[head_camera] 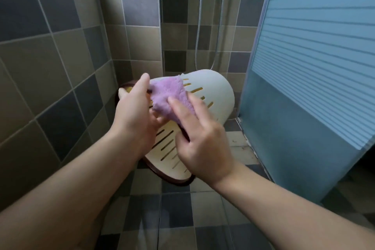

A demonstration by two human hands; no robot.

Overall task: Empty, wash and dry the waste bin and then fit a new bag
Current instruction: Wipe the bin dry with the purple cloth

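A cream plastic waste bin (215, 95) with slotted sides and a dark brown rim lies tipped on its side above the tiled floor, its base pointing away to the right and its mouth toward me. My left hand (136, 115) grips the bin at its rim on the left. A purple fluffy cloth (169, 95) lies on the bin's slotted side. My right hand (200, 140) presses on this cloth with fingers spread over it. No bag is visible in the bin.
Brown and grey tiled walls (56, 63) stand close on the left and behind. A frosted glass shower door (308, 79) stands to the right, its floor track beside the bin. A metal shower hose (197, 26) hangs behind. The floor (174, 209) is checkered tile.
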